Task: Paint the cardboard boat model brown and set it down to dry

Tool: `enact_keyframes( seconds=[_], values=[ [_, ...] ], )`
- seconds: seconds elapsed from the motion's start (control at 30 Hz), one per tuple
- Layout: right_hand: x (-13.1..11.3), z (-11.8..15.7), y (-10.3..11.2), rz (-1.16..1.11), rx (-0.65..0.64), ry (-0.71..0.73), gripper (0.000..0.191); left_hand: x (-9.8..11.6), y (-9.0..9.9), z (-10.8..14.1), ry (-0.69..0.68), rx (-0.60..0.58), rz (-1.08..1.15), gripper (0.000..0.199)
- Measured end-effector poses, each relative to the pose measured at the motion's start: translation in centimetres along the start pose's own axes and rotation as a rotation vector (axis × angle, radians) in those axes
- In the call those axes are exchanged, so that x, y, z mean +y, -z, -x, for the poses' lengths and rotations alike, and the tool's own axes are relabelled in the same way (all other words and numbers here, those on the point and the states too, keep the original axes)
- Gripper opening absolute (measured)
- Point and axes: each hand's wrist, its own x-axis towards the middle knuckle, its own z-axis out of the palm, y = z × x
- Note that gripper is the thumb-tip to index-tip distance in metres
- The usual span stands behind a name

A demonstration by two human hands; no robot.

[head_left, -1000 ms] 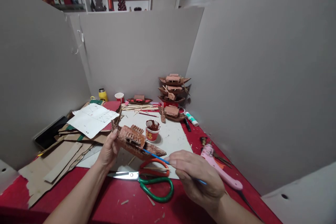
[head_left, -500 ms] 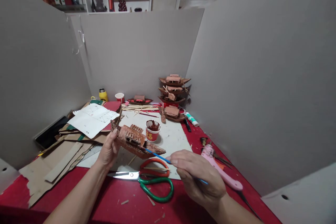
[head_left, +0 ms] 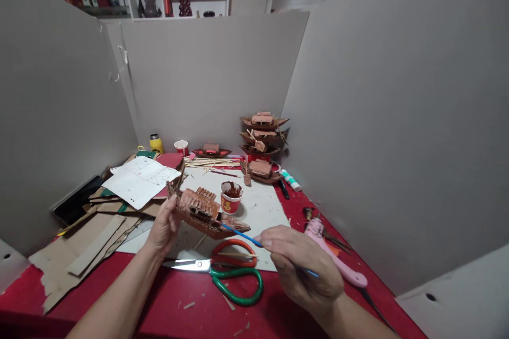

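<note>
My left hand (head_left: 166, 225) grips the left end of a brown cardboard model boat (head_left: 207, 214) with a ridged roof, holding it above the table. In my right hand (head_left: 304, 265) is a thin blue paintbrush (head_left: 240, 234), closed between thumb and fingers. The brush's tip meets the boat's side near the right end of the cabin; the bristles are too small to make out. Just behind the boat stands a red paper cup (head_left: 231, 204) with dark brown paint inside and on its rim. Scissors (head_left: 210, 266) with one orange and one green handle lie below the boat.
Several finished model boats (head_left: 262, 135) are stacked at the back right. Cardboard pieces (head_left: 99, 241) and a white drawn sheet (head_left: 141, 180) lie at left. A pink glue gun (head_left: 338, 262) rests at right. Thin wooden sticks (head_left: 214, 162) lie at the back. Grey panels (head_left: 214, 74) enclose the table.
My right hand and the paintbrush have shifted slightly to the right, the tip moving along the boat's side. The boat has moved very slightly left in my left hand.
</note>
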Motion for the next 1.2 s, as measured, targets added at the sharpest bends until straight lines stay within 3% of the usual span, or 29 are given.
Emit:
enact_keyframes(
  seconds=[0.33,0.53,0.9,1.1,1.2],
  values=[
    [0.08,0.04,0.04,0.056,0.067,-0.046,0.025,0.20,0.20,-0.15,0.002,-0.018,0.004,0.040],
    [-0.19,-0.26,-0.22,0.046,-0.009,0.009,0.024,0.04,0.12,-0.09,0.007,-0.001,0.001,0.036],
    [0.09,0.24,-0.17,0.039,0.112,-0.089,0.022,0.16,0.28,-0.14,0.004,0.001,0.020,0.041],
    [-0.11,-0.23,-0.43,-0.062,0.066,-0.156,0.021,0.12,0.18,-0.04,0.024,-0.017,0.025,0.040],
    [0.27,0.09,-0.36,-0.050,0.105,-0.187,0.022,0.13,0.12,-0.05,0.029,-0.009,0.032,0.038]
  ],
)
